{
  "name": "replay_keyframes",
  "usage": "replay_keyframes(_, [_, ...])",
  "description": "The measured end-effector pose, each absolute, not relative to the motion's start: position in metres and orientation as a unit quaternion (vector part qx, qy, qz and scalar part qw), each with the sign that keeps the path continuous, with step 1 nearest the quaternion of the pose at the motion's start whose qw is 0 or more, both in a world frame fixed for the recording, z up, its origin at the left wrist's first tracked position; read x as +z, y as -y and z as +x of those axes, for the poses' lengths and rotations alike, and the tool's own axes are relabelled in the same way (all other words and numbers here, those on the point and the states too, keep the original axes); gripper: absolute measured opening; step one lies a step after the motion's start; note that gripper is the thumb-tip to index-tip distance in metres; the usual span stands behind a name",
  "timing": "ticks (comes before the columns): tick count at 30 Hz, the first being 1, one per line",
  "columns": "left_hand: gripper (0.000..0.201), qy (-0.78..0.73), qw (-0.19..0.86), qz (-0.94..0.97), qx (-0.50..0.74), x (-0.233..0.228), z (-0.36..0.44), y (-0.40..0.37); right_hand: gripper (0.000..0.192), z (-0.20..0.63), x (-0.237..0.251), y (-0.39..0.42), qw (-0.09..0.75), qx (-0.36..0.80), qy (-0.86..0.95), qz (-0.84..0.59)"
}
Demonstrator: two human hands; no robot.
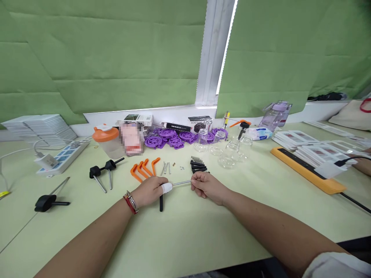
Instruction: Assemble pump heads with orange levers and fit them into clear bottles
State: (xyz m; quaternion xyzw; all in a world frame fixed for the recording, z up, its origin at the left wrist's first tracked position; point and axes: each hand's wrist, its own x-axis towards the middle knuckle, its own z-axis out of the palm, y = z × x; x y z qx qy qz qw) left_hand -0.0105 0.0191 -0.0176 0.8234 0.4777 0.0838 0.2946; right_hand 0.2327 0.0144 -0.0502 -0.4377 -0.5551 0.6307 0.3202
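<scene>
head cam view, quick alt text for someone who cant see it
Two bare hands, left hand and right hand, hold a thin metal rod between them over a pale green table, with orange hooks and purple wheels behind.

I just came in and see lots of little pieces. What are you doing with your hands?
A person sits at a pale green table with both hands together. The left hand, with a white wrap on one finger, grips a black-handled tool. The right hand pinches the other end of its thin metal rod. Just beyond lie orange hooks, screws, small black parts, purple wheels and clear glass cups.
</scene>
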Motion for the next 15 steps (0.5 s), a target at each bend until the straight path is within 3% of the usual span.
replay_keyframes(6, [0.042, -0.481, 0.294, 0.822, 0.082, -0.0182, -0.0103, -0.0187, 0.036, 0.2304, -0.0454, -0.0123, 0.301, 0.612, 0.571, -0.458])
replay_keyframes(15, [0.042, -0.483, 0.29, 0.822, 0.085, -0.019, -0.0113, -0.0171, 0.025, 0.2318, -0.052, -0.0124, 0.327, 0.616, 0.57, -0.433])
